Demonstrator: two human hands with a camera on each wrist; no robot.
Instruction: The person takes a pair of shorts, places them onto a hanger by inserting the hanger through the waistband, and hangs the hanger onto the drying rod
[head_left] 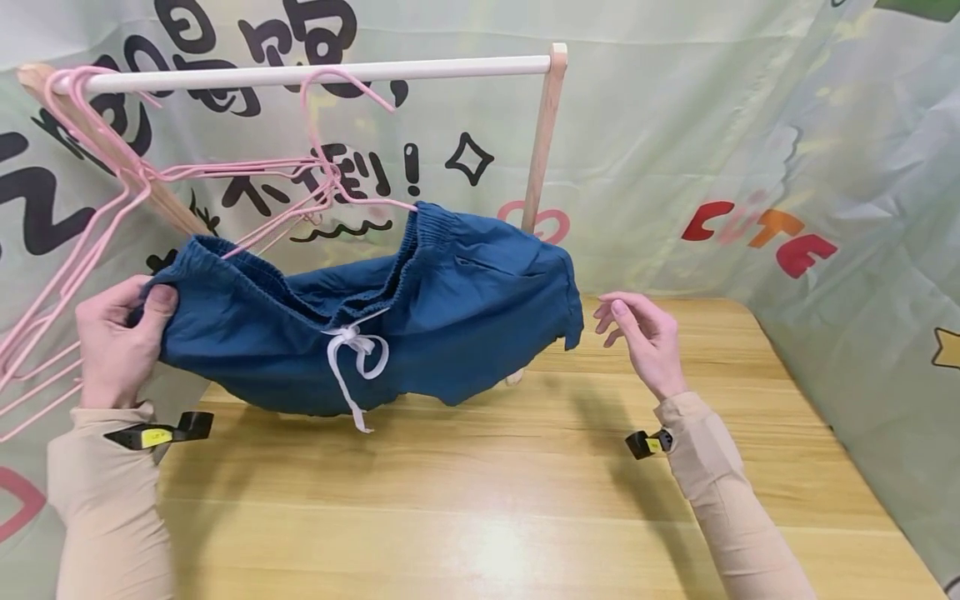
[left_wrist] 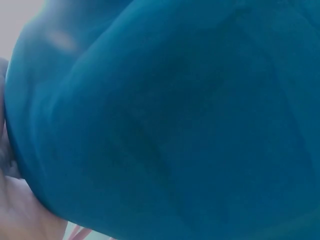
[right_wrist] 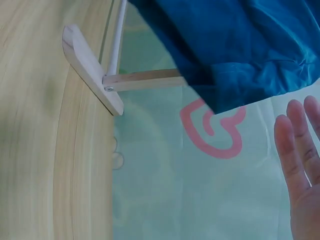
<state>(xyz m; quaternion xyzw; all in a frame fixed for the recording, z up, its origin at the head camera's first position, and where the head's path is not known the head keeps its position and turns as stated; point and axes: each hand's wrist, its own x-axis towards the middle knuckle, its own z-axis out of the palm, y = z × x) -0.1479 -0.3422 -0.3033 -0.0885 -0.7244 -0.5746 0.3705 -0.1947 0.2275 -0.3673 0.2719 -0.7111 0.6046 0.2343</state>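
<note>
Blue drawstring shorts (head_left: 480,308) hang from a pink hanger (head_left: 330,171), whose ends go into the elastic waistband. A white cord tied in a bow (head_left: 352,346) dangles at their front. My left hand (head_left: 123,333) pinches the left side of the shorts, thumb in front of the cloth. In the left wrist view the blue cloth (left_wrist: 175,125) covers most of the frame. To the right of the shorts, my right hand (head_left: 641,333) is held apart from them with loosely bent fingers. The right wrist view shows its fingers (right_wrist: 295,145) below a leg hem (right_wrist: 260,85).
The hanger's hook is at the white rail (head_left: 450,68) of a wooden rack (head_left: 543,142). Several other pink hangers (head_left: 97,183) hang at the rail's left end. Beneath is a wooden table (head_left: 450,500), with a printed curtain (head_left: 637,125) behind and at the sides.
</note>
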